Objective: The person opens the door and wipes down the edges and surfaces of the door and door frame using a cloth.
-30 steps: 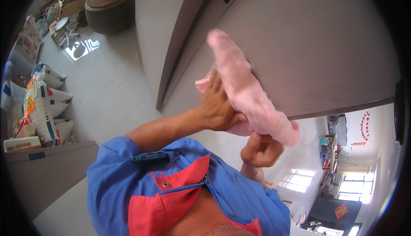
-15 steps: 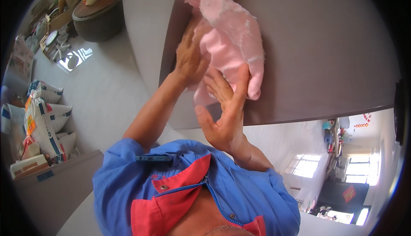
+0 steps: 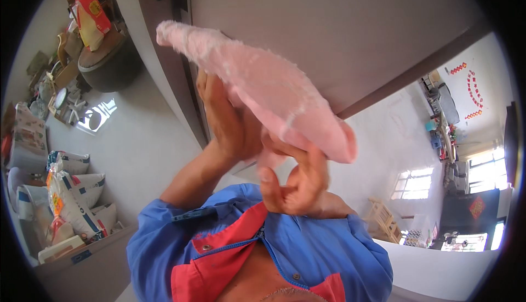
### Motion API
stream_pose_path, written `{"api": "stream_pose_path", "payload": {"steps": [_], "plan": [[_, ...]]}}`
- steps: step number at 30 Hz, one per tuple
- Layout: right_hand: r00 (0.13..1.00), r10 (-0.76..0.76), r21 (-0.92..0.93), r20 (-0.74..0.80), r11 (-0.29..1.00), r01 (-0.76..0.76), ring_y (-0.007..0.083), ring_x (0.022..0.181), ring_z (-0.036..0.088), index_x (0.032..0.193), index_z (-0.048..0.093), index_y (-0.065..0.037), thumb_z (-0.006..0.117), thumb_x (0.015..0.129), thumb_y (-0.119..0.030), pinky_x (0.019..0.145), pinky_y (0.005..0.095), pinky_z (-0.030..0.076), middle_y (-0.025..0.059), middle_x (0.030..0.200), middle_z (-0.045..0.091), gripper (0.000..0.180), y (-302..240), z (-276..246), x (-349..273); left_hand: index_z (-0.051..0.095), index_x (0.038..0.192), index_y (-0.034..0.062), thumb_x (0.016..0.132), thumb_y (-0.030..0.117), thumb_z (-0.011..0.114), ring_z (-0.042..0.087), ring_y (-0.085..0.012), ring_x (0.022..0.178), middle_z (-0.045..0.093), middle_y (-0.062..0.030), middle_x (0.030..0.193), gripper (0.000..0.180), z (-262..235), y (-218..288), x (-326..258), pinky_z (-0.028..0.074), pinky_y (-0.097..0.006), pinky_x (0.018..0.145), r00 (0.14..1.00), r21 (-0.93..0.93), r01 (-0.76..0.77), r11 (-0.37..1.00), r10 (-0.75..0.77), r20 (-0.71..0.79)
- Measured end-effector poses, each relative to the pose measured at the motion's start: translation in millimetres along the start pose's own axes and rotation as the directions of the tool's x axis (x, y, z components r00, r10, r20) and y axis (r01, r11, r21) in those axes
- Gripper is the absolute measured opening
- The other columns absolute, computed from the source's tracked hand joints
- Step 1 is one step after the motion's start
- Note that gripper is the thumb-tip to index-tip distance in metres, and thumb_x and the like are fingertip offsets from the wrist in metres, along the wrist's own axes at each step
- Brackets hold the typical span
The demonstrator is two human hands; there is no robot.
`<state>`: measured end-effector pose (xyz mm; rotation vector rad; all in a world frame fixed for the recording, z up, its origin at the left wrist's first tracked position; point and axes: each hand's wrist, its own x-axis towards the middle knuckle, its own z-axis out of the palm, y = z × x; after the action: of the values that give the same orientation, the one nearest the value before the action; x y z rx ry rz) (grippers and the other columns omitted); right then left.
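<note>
The right hand (image 3: 298, 184) grips the lower end of a pink fluffy cloth (image 3: 263, 85) with curled fingers. The left hand (image 3: 227, 121) presses flat under its middle. The cloth lies stretched before a grey panel (image 3: 329, 22).

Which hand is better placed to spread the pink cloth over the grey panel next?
Probably the left hand: it lies open and flat against the middle of the pink cloth, beside the grey panel. The right hand is curled, gripping only the cloth's lower edge.
</note>
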<state>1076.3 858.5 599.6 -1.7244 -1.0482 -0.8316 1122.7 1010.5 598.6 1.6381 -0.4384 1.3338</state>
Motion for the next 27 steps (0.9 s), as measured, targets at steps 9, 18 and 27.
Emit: {"api": "stream_pose_path", "payload": {"steps": [9, 18, 27], "plan": [[0.977, -0.201, -0.358, -0.071, 0.919, 0.163, 0.0479, 0.124, 0.054, 0.139, 0.045, 0.009, 0.069, 0.090, -0.013, 0.097, 0.0507, 0.051, 0.0289, 0.135, 0.050, 0.058, 19, -49, 45, 0.054, 0.147, 0.0023, 0.098, 0.067, 0.049, 0.025, -0.0611, 0.145, 0.020, -0.0408, 0.159, 0.081, 3, 85, 17, 0.016, -0.068, 0.116, 0.966, -0.045, 0.200, 0.979, -0.189, 0.173], [0.980, 0.048, -0.210, 0.191, 0.978, -0.007, 0.0327, 0.109, 0.067, 0.151, 0.034, 0.013, 0.066, 0.096, -0.013, 0.080, 0.0323, 0.057, 0.0273, 0.129, 0.057, 0.069, -31, -25, 54, 0.036, 0.161, 0.0113, 0.100, 0.072, 0.033, 0.001, -0.0551, 0.155, 0.005, -0.0347, 0.167, 0.086, 24, -43, 28, 0.002, -0.062, 0.123, 0.973, 0.216, -0.218, 0.952, 0.230, -0.033], [0.921, 0.138, 0.117, 0.365, 0.974, -0.193, 0.0458, 0.134, 0.051, 0.159, 0.013, 0.011, 0.074, 0.092, -0.018, 0.107, 0.0473, 0.048, 0.0355, 0.158, 0.031, 0.095, -26, 44, 70, 0.014, 0.164, 0.0032, 0.106, 0.064, 0.028, 0.004, -0.0484, 0.156, 0.007, -0.0296, 0.169, 0.085, -19, -81, 47, 0.006, -0.058, 0.126, 0.999, 0.014, -0.037, 0.999, 0.038, -0.018]]}}
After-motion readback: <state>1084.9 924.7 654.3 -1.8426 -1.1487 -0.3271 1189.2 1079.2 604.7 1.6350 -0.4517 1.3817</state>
